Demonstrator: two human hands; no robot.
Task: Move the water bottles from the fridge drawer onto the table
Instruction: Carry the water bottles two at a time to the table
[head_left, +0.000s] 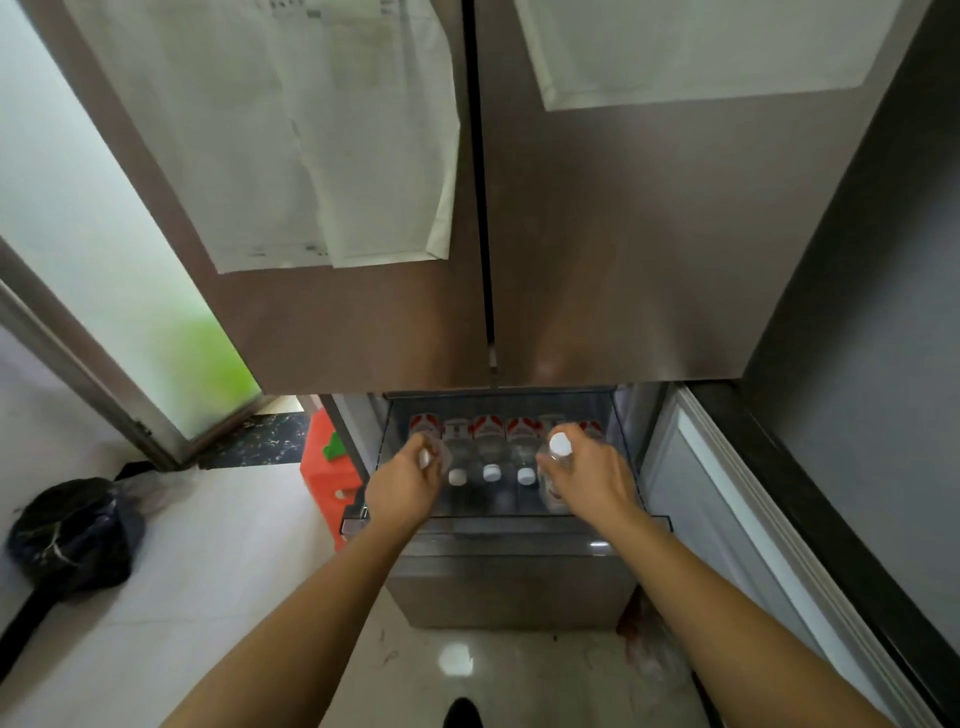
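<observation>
The fridge drawer (511, 525) stands pulled out below the two closed upper doors. Several clear water bottles with white caps and red-white labels lie side by side in it, the middle ones (491, 457) untouched. My left hand (408, 486) is closed around the leftmost bottle (427, 448) near its cap. My right hand (589, 480) grips another bottle (557, 457) at the right side of the drawer, its white cap sticking up above my fingers and its body lifted above the row.
The closed fridge doors (597, 234) with paper sheets loom overhead. An orange plastic stool (324, 467) stands left of the drawer, a dark bag (72, 535) lies on the floor at far left. A dark wall and the open side panel border the right.
</observation>
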